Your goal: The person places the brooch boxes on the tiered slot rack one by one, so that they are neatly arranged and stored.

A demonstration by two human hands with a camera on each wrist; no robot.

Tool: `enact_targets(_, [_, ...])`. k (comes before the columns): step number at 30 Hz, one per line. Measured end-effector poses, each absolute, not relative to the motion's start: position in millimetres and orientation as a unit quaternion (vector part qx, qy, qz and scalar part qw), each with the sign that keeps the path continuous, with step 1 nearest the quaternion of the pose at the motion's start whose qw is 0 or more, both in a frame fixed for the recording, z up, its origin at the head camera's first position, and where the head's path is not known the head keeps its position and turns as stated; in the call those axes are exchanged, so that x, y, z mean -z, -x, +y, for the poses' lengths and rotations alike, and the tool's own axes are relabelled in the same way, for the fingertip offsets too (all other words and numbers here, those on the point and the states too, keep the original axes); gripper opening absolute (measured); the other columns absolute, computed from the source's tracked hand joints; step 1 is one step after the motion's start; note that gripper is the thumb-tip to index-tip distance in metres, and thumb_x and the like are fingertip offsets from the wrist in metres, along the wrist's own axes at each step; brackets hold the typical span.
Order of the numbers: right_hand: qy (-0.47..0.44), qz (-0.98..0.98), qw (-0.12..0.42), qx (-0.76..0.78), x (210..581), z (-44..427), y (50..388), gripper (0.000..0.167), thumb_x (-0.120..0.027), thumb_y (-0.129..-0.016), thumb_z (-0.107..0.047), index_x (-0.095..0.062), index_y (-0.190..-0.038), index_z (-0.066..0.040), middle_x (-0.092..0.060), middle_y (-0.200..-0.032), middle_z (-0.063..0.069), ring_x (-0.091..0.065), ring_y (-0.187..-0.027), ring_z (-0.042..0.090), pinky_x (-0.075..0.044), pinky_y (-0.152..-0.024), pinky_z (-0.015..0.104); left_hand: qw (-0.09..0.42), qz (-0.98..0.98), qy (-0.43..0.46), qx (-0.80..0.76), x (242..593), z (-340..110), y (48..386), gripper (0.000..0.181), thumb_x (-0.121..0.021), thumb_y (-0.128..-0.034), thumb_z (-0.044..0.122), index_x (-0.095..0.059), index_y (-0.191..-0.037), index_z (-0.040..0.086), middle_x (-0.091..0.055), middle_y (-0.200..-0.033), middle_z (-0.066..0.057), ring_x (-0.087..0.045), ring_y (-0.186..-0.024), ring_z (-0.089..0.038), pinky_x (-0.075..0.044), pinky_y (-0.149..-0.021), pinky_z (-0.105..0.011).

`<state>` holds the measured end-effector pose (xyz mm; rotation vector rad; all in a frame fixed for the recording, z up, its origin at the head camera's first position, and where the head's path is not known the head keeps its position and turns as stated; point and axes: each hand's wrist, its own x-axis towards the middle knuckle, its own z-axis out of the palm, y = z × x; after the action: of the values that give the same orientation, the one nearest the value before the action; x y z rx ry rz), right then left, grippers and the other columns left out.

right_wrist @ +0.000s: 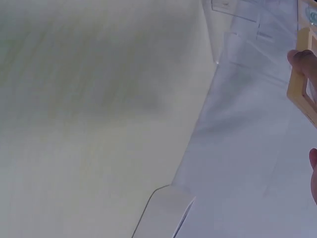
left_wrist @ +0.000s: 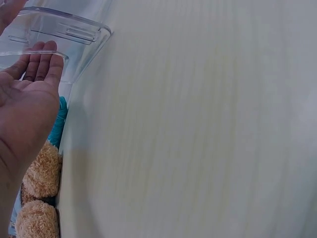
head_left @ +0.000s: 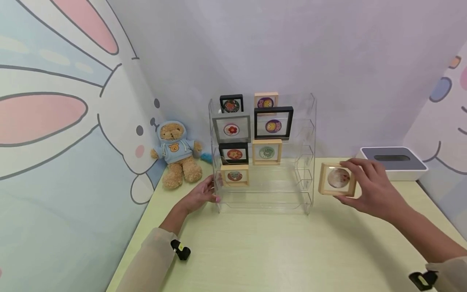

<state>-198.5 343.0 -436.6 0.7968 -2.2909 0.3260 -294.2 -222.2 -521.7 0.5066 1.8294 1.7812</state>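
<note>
A clear acrylic tiered display rack (head_left: 271,199) stands on the table. My left hand (head_left: 200,196) holds its lower left side, thumb at the front edge and fingers behind the side panel; the left wrist view shows these fingers (left_wrist: 44,64) at the clear plastic. On the rack's steps stand several small picture frames, among them a light wooden frame (head_left: 234,184) low on the left and a black frame (head_left: 273,137) higher on the right. Right of the rack, my right hand (head_left: 375,190) pinches a light wooden picture frame (head_left: 322,180) with a round pale piece inside, raised off the table.
A teddy bear (head_left: 178,148) in a blue hoodie sits left of the rack, with a small blue item (head_left: 206,157) beside it. A white tissue box (head_left: 405,175) with a grey top stands at the back right. Rabbit-printed cloth (head_left: 73,211) hangs behind the table.
</note>
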Motion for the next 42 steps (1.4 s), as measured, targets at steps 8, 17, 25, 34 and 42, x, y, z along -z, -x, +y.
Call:
enact_targets(8, [-0.377, -0.839, 0.385, -0.071, 424, 296, 220, 0.086, -0.041, -0.107, -0.070, -0.059, -0.147, 0.004, -0.059, -0.136, 0.028, -0.049, -0.119, 0.050, -0.033, -0.088, 0.062, 0.275, 0.682, -0.183, -0.653, 521, -220, 292, 0.104, -0.071, -0.0999, 0.000, -0.003, -0.178, 0.010, -0.013, -0.185, -0.016, -0.013, -0.173, -0.038, -0.022, -0.135, -0.053])
enact_targets(17, [-0.430, -0.807, 0.405, -0.002, 421, 254, 246, 0.096, -0.094, -0.076, -0.035, -0.056, -0.157, 0.000, -0.059, -0.143, 0.026, -0.051, -0.126, 0.047, -0.038, -0.091, 0.064, 0.270, 0.677, -0.183, -0.660, 520, -224, 293, 0.104, -0.071, -0.0988, -0.002, -0.004, -0.178, 0.008, -0.016, -0.183, -0.020, -0.013, -0.172, -0.040, -0.038, -0.128, -0.038])
enact_targets(25, [-0.432, -0.801, 0.411, 0.052, 428, 222, 258, 0.108, -0.108, -0.067, -0.039, -0.057, -0.156, -0.004, -0.060, -0.140, 0.019, -0.054, -0.128, 0.039, -0.041, -0.095, 0.063, 0.267, 0.678, -0.191, -0.658, 521, -223, 293, 0.103, -0.071, -0.0999, -0.001, -0.004, -0.178, 0.007, -0.015, -0.184, -0.021, -0.012, -0.172, -0.041, -0.034, -0.131, -0.038])
enact_targets(34, [-0.438, -0.799, 0.406, 0.071, 437, 203, 267, 0.112, -0.108, -0.065, -0.043, -0.058, -0.157, -0.006, -0.059, -0.145, 0.016, -0.056, -0.130, 0.037, -0.044, -0.095, 0.062, 0.266, 0.674, -0.188, -0.663, 518, -220, 292, 0.105, -0.070, -0.0974, -0.004, -0.003, -0.178, 0.008, -0.014, -0.184, -0.019, -0.011, -0.173, -0.040, -0.014, -0.136, -0.058])
enact_targets(42, [-0.465, -0.789, 0.392, 0.086, 440, 196, 274, 0.112, -0.108, -0.066, -0.044, -0.057, -0.159, -0.007, -0.060, -0.148, 0.014, -0.057, -0.134, 0.036, -0.049, -0.097, 0.060, 0.264, 0.670, -0.188, -0.667, 518, -220, 292, 0.102, -0.068, -0.0980, -0.005, -0.005, -0.178, 0.006, -0.017, -0.182, -0.022, -0.014, -0.172, -0.043, -0.014, -0.136, -0.061])
